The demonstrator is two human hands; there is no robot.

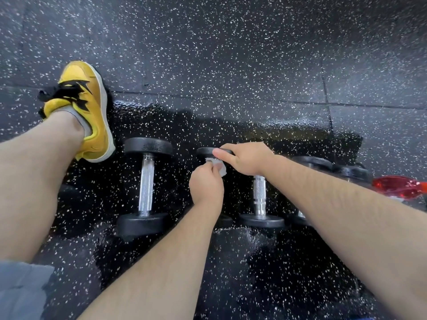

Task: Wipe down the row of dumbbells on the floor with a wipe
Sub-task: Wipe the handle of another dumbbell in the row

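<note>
1. a row of dumbbells was seen lying on the black speckled floor (231, 54), running from nine o'clock to three o'clock across the middle of the view.
2. the leftmost dumbbell (146, 185) was laid with its chrome handle pointing from twelve to six o'clock, apart from both hands.
3. the second dumbbell (208, 152) was largely hidden by the hands; only its far head, at twelve o'clock of the left hand, was shown.
4. the left hand (206, 187) was closed around a small white wipe (217, 166), which was pinched between thumb and fingers and pressed against the second dumbbell just below its far head.
5. the right hand (246, 160) was laid over that far head, thumb pressed on its rim, the fingers curled together over the far side.
6. the third dumbbell (260, 199) was seen at three o'clock of the left hand, its far end covered by the right hand.
7. further dumbbells (351, 173) were partly hidden behind the right forearm.
8. a red and clear object (399, 187), too blurred to be identified, was seen at the three o'clock edge.
9. a yellow shoe (92, 107) was planted at ten o'clock, just beside the leftmost dumbbell.
10. the floor around the row looked wet and glossy.
</note>
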